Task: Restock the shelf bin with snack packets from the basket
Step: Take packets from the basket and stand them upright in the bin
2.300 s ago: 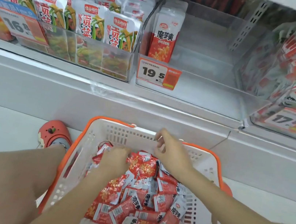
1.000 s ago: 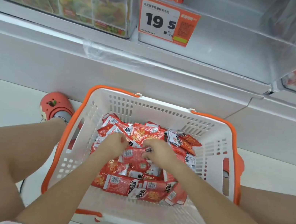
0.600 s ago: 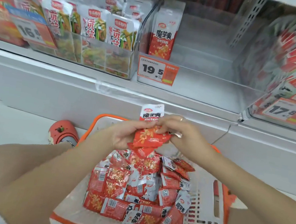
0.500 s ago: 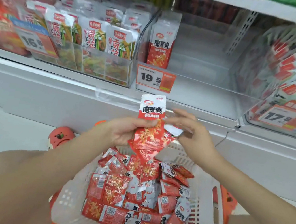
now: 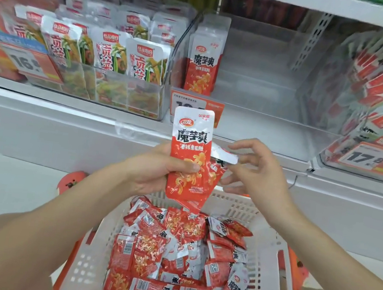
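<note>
Shelf: the shelf (image 5: pixel 91 107) runs across the top half of the view, carrying clear bins side by side.
Shelf bin: the target shelf bin (image 5: pixel 261 133) sits at 12 o'clock from the hands; it is nearly bare, with one standing packet (image 5: pixel 204 60) of the same red-and-white kind upright against its left wall and a price tag (image 5: pixel 216 110) on its front lip.
Neighbour bins: the green packets (image 5: pixel 110 50) fill the bin at 10 o'clock; more stock sits at 2 o'clock, blurred.
Basket: the basket (image 5: pixel 266 267), white with an orange rim, stands on the floor at 6 o'clock, holding a loose heap of snack packets (image 5: pixel 169 253).
Left hand: the left hand (image 5: pixel 156 172) has its grip clamped on a small bunch of held packets (image 5: pixel 189 159), front one upright, label toward the camera, raised above the basket and just below the bin's lip.
Right hand: the right hand (image 5: pixel 257 177) is beside the bunch at 3 o'clock, fingers spread and relaxed; whether it touches the rear packet's white end is unclear.
Step in hand: judged to be squaring the bunch before shelving.
Next move: carry the bunch up toward 12 o'clock, over the front lip, and stand it upright beside the lone packet.
</note>
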`<state>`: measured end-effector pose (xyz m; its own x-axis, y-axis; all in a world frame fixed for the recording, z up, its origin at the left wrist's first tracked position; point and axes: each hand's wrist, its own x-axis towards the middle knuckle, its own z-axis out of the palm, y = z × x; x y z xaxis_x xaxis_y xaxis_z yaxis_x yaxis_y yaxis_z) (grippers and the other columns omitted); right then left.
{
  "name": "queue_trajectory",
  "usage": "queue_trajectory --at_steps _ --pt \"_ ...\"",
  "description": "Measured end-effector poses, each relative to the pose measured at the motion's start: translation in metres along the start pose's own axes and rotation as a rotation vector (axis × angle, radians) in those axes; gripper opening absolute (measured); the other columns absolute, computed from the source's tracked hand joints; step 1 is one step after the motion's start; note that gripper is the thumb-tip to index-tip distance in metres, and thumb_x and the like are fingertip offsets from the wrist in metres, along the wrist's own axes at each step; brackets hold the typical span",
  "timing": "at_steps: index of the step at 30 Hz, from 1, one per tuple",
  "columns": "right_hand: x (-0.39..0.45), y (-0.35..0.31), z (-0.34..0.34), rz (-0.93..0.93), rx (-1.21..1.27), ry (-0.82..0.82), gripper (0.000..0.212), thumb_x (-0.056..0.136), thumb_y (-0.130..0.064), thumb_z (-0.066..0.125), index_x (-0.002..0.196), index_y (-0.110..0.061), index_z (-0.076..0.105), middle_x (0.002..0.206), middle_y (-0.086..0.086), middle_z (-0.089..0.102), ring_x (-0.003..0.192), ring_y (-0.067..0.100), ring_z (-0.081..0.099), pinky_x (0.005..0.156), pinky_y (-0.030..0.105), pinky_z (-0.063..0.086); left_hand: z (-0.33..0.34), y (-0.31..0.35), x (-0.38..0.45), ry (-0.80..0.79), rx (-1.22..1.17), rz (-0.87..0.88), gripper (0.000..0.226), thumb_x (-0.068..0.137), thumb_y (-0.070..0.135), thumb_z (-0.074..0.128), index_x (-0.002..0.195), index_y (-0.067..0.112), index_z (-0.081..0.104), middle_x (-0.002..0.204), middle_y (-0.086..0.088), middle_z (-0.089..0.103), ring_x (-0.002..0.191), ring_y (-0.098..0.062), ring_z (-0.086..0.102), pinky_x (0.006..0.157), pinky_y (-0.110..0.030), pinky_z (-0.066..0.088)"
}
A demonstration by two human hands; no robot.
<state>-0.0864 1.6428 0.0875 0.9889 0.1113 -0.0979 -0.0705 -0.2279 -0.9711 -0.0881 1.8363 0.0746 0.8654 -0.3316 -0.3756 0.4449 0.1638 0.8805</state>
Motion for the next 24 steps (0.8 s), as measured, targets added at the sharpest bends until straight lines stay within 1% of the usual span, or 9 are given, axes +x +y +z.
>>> queue_trajectory --at_steps 3,5,9,12,15,17,20,22,24 --pt "0.006 -0.004 0.004 -0.087 -0.033 0.046 0.009 0.095 -0.008 0.055 0.09 -0.013 0.06 0.083 0.012 0.06 0.054 0.021 0.065 0.045 0.033 0.055 0.001 -0.002 -0.005 -0.083 0.004 -0.065 0.035 0.075 -0.003 0.062 0.108 0.01 0.06 0.096 -0.01 0.073 0.086 -0.022 0.071 0.075 -0.038 0.059" --pt "0.007 -0.004 0.007 -0.016 0.022 0.036 0.01 0.098 -0.018 0.052 0.09 -0.014 0.058 0.082 0.009 0.065 0.055 0.019 0.065 0.044 0.033 0.054 0.001 -0.006 -0.006 -0.103 0.052 -0.078 0.038 0.073 -0.004 0.064 0.108 0.01 0.06 0.094 -0.009 0.073 0.086 -0.022 0.071 0.079 -0.04 0.058" --pt "0.008 -0.006 0.013 0.163 0.165 0.024 0.02 0.101 -0.028 0.045 0.088 -0.019 0.059 0.073 0.0 0.068 0.057 0.017 0.067 0.05 0.034 0.058 0.002 -0.013 -0.005 -0.056 0.118 -0.107 0.032 0.082 -0.011 0.06 0.102 0.014 0.062 0.093 -0.006 0.073 0.085 -0.021 0.07 0.084 -0.042 0.055" --pt "0.008 -0.007 0.013 0.165 0.176 -0.022 0.023 0.1 -0.031 0.046 0.092 -0.019 0.063 0.074 -0.001 0.071 0.06 0.018 0.068 0.05 0.031 0.057 0.008 -0.016 -0.004 -0.052 0.111 -0.096 0.027 0.08 0.0 0.066 0.102 0.015 0.063 0.094 -0.005 0.073 0.086 -0.02 0.07 0.085 -0.04 0.055" --pt "0.006 -0.005 0.016 0.179 0.193 -0.106 0.021 0.097 -0.035 0.051 0.1 -0.019 0.064 0.086 0.001 0.074 0.068 0.017 0.07 0.056 0.03 0.058 0.013 -0.018 -0.003 0.011 0.163 -0.066 0.035 0.071 0.016 0.074 0.104 0.017 0.063 0.096 -0.005 0.074 0.092 -0.023 0.069 0.093 -0.046 0.051" --pt "0.005 -0.001 0.017 0.129 0.082 -0.159 0.01 0.091 -0.028 0.062 0.101 -0.026 0.063 0.094 -0.001 0.073 0.077 0.014 0.071 0.064 0.032 0.06 0.016 -0.02 -0.003 0.039 0.273 -0.03 0.037 0.075 0.019 0.076 0.11 0.019 0.061 0.1 -0.003 0.073 0.093 -0.022 0.07 0.09 -0.044 0.053" --pt "0.006 0.002 0.017 0.11 0.046 -0.162 0.02 0.085 -0.014 0.07 0.097 -0.027 0.062 0.092 -0.001 0.073 0.079 0.015 0.071 0.07 0.036 0.059 0.018 -0.02 -0.002 0.128 0.406 0.07 0.043 0.076 0.023 0.077 0.115 0.023 0.058 0.099 0.002 0.073 0.087 -0.012 0.071 0.082 -0.033 0.058" --pt "0.007 0.0 0.016 0.113 0.131 -0.142 0.016 0.086 -0.011 0.068 0.098 -0.02 0.064 0.088 0.0 0.073 0.074 0.014 0.07 0.066 0.034 0.06 0.02 -0.017 -0.001 0.139 0.328 0.081 0.044 0.072 0.025 0.079 0.112 0.021 0.06 0.099 0.0 0.073 0.088 -0.016 0.071 0.082 -0.035 0.057" --pt "0.009 -0.003 0.015 0.086 0.191 -0.115 0.016 0.088 -0.009 0.065 0.101 -0.017 0.064 0.085 -0.001 0.074 0.073 0.012 0.07 0.063 0.031 0.06 0.021 -0.013 -0.002 0.068 0.171 -0.017 0.042 0.071 0.022 0.076 0.11 0.019 0.062 0.1 -0.003 0.073 0.092 -0.021 0.07 0.081 -0.039 0.058"
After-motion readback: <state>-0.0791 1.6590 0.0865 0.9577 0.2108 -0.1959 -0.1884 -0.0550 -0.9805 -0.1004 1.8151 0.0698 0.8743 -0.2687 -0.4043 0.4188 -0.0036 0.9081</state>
